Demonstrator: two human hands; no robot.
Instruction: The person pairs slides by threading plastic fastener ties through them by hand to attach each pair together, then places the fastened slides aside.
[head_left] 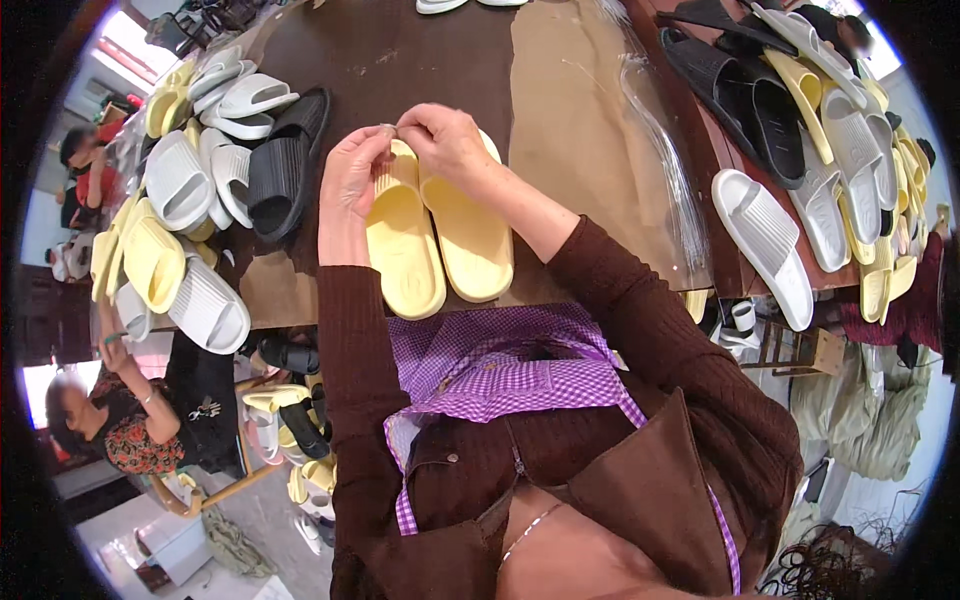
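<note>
A pair of pale yellow slide sandals lies side by side on the brown table in front of me, toes pointing away: the left slide (402,265) and the right slide (470,240). My left hand (350,168) is beside the left slide's toe end, thumb and fingers pinched together. From the right, my right hand (443,140) reaches over the toes and covers part of the right slide's strap. Both sets of fingertips meet just beyond the left toe, closed on something too small to make out.
Grey, yellow and black slides, among them a black slide (288,165), are heaped at the table's left. More lie on the right, with a white slide (765,245) nearest. Brown paper (570,160) covers part of the brown table (420,60). A co-worker (135,420) is at lower left.
</note>
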